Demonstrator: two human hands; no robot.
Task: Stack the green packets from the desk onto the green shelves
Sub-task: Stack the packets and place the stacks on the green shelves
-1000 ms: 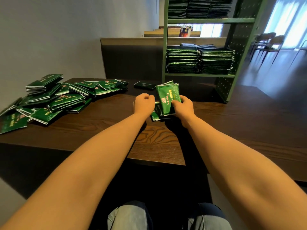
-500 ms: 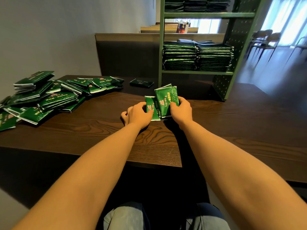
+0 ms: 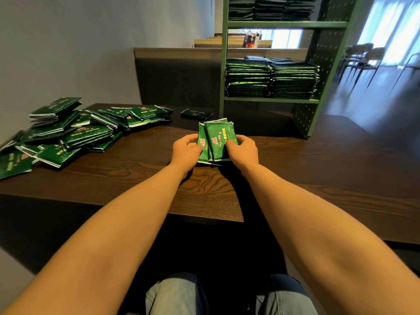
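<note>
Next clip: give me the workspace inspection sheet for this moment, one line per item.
Surface: dark wood-grain desk, with packets on its left and middle.
Job's things: bundle of green packets fanned at mid-desk; loose pile on the left; single packet lying apart near the shelves; neat stacks on the green shelves, more on the tier above.
Clutter: small colourful items behind the shelves, too small to identify.
Hands: left hand and right hand each grip the bundle from one side.
Cables: nothing seen.
Surroundings: grey wall on the left; chairs by bright windows on the right.
</note>
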